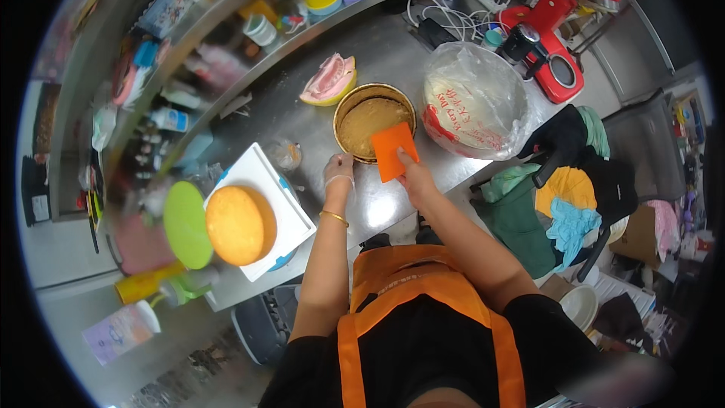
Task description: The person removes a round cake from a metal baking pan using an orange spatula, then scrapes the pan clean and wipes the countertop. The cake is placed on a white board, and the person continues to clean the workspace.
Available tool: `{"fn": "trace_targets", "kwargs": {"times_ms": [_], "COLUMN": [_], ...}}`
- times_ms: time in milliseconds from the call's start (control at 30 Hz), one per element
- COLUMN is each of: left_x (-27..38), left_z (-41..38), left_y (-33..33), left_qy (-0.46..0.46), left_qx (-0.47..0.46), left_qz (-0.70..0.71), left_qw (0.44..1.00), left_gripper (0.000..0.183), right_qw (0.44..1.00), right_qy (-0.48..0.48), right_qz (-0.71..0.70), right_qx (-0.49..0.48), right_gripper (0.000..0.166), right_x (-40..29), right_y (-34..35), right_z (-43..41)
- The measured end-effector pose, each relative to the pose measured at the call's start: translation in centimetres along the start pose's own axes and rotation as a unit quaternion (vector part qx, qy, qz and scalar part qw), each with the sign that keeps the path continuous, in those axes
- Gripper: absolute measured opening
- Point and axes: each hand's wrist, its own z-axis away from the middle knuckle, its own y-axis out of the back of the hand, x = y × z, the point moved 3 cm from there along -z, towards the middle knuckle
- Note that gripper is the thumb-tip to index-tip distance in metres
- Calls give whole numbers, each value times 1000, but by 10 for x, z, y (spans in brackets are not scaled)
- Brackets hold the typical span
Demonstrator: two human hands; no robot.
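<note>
My right hand (416,178) grips a flat orange scraper (395,153) over the near right part of a round metal cake pan (338,119). Brown residue coats the inside bottom of the pan. At the pan's near left rim is my left hand (338,169), in a clear thin glove, fingers bent against or close beside the rim; whether they grip it cannot be told. To the left, a round golden sponge cake (235,225) rests on a white board (294,226). A piece of pomelo peel (329,82) lies just behind the pan.
Right of the pan sits a large bowl in a printed plastic bag (476,102). A red stand mixer (558,71) and tangled white cables (453,20) are further back. A metal shelf edge (272,71) runs along the back. A green disc (186,225) stands left of the cake.
</note>
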Motion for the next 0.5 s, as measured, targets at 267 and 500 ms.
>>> {"fn": "trace_targets", "kwargs": {"times_ms": [267, 500], "left_x": [2, -6], "left_z": [-10, 24], "left_y": [-6, 30], "left_qy": [68, 86], "left_qx": [-4, -36], "left_qz": [47, 193], "left_qw": [997, 977], "left_gripper": [25, 19], "right_qw": [991, 962], "right_qy": [128, 256], "right_qz": [32, 93], "right_qx": [3, 25], "right_gripper": [47, 36], "right_x": [-23, -67], "right_y": [-38, -48], "right_z": [-12, 66]}}
